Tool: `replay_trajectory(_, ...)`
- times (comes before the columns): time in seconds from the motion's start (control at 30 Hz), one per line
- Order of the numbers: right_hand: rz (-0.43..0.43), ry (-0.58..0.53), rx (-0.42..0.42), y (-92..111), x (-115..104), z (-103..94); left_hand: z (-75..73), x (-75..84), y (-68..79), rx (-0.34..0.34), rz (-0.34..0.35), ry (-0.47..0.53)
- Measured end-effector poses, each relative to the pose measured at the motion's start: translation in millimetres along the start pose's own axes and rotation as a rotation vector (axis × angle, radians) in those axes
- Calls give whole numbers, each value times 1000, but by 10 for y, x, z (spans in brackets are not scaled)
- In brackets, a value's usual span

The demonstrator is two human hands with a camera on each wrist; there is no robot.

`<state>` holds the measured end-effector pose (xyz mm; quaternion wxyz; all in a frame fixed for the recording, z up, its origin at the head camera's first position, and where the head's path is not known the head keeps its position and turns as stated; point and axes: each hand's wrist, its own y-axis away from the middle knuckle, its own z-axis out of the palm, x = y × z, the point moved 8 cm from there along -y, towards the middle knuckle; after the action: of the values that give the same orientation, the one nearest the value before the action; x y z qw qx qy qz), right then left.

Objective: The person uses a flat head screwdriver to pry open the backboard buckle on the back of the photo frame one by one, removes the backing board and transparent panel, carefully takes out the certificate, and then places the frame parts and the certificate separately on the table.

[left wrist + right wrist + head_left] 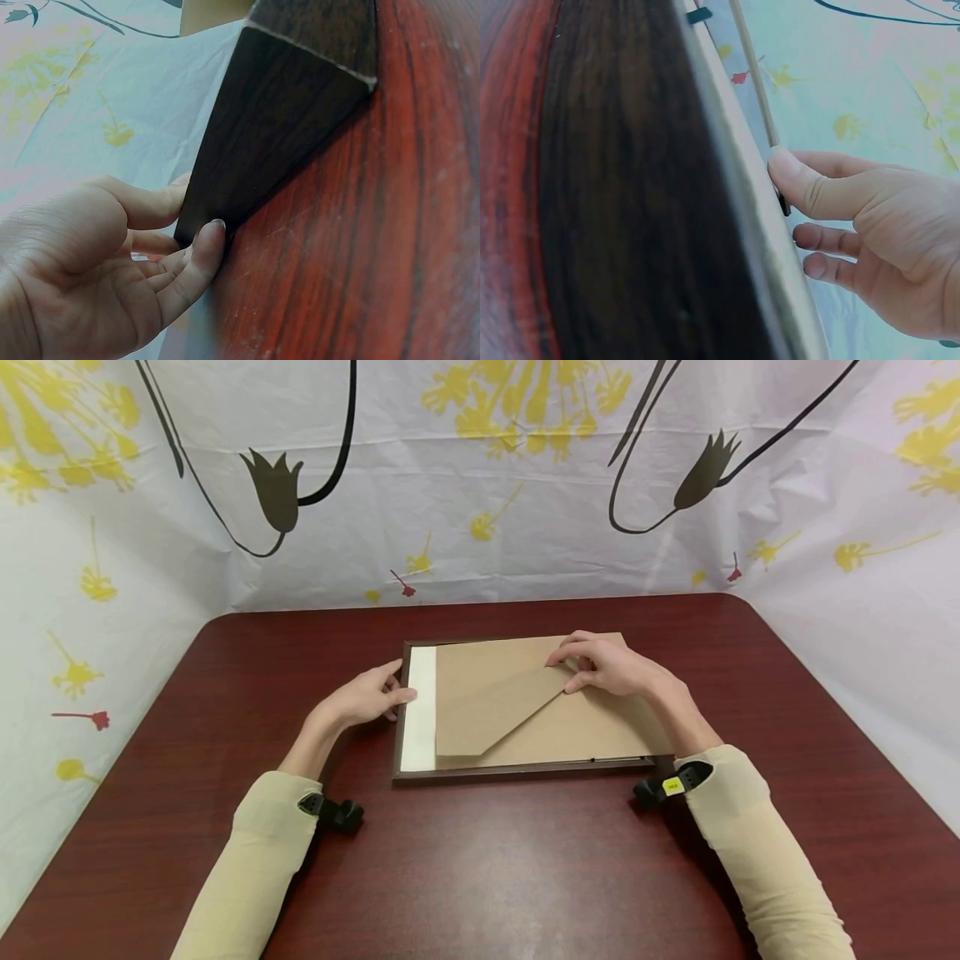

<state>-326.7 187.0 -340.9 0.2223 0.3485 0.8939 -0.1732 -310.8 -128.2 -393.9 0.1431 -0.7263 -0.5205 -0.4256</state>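
A dark brown picture frame [495, 773] lies back side up on the table, with a tan backing board [517, 652] over most of it. The board sits toward the right, and a white strip [418, 735] shows along the left. On the board lies a tan easel stand [495, 710], slightly raised from it. My right hand [611, 667] pinches the stand's upper right end between thumb and fingers. My left hand [367, 695] grips the frame's left side, thumb on top; in the left wrist view its fingertips [208, 244] are at the frame's outer side.
The dark red wooden table [495, 860] has rounded far corners. White cloth [480, 485] with plant prints hangs behind it and at both sides. Black wrist cameras sit on both wrists, the left camera [341, 815] and right camera [649, 792] close above the table.
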Motion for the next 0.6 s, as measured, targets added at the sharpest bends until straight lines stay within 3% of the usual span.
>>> replay_trajectory(0.1,46,-10,13,23,22,-46,-2,5,6,3,-1,1)
replay_trajectory(0.37,281,-40,116,173,220,-252,-7,9,7,4,-3,-2)
replay_trajectory(0.6,363,-28,187,352,368,-383,-3,18,17,1,-3,7)
